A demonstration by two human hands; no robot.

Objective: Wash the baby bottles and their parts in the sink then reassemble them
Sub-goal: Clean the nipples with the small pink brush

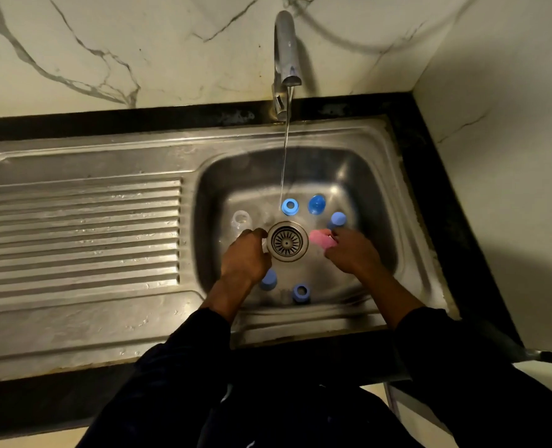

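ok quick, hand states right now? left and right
Left hand: fingers curled by the drain; whether they hold anything cannot be told.
Right hand: holding the pink sponge.

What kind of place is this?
Likely a home kitchen sink corner: a stainless sink with a ribbed drainboard, a running tap against a marble-look wall, and the right hand holding a pink sponge among blue bottle parts.

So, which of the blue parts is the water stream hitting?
The blue ring just behind the drain, hole up; the other ring lies at the front.
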